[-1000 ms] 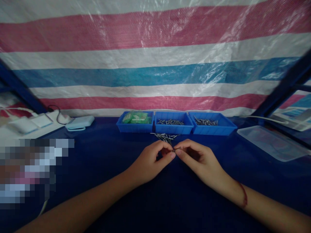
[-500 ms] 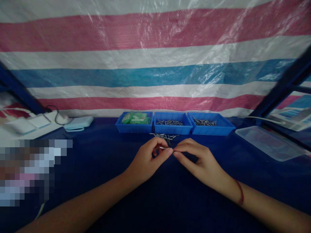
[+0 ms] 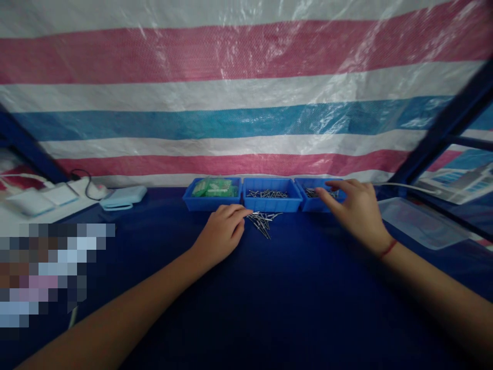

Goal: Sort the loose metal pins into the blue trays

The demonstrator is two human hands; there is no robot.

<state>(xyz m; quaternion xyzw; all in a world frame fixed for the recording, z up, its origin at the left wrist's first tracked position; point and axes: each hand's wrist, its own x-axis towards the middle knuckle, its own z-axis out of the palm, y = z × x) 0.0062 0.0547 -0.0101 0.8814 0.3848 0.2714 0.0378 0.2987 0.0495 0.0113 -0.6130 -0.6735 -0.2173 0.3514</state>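
My left hand (image 3: 223, 231) rests low over the table at the left of a loose pile of thin silvery metal pins (image 3: 263, 222). Its fingertips are pinched together at the pile's upper left, with a shiny metal pin (image 3: 254, 213) at their tips. Raised over the right blue bin (image 3: 321, 204), my right hand (image 3: 356, 211) has thumb and fingers apart and nothing visible between them. More pin-like metal pieces (image 3: 311, 192) lie in that bin, partly hidden by the hand. The middle blue bin (image 3: 272, 204) also contains such pieces.
The left blue bin (image 3: 213, 204) holds green packets (image 3: 215, 187). A pale blue case (image 3: 124, 197) and a white power strip (image 3: 57, 198) lie at the left. To the right is a clear plastic lid (image 3: 425, 223). A striped sheet (image 3: 246, 123) hangs behind.
My hands have come apart from their meeting point in front of the pile. The left moved left and forward to the pile's edge; the right moved right and forward over the right bin, opening.
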